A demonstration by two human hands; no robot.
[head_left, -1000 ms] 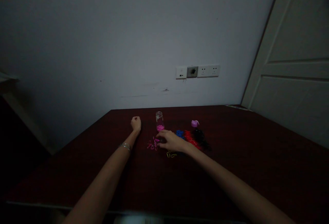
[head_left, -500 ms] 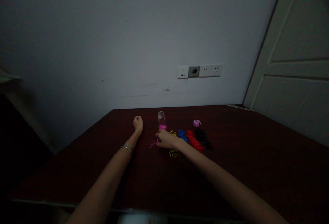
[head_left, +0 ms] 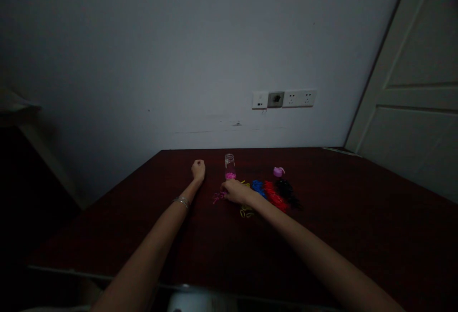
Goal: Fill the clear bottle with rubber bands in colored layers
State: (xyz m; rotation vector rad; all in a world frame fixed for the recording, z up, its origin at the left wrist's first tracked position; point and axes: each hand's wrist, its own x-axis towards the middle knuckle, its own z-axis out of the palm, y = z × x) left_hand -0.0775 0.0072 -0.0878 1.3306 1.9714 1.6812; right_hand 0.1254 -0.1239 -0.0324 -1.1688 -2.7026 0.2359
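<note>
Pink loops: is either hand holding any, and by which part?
The right hand is at the pink loops, but any grip, or its place, cannot be told. Nothing shows in the curled left hand.

I watch through one head camera, high over near side of surface. View faces forward, tipped down, toward wall behind, door at right edge. Left hand and right hand show small, at middle distance, below frame center.

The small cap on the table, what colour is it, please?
Light purple cap, seen best in the head view.
</note>
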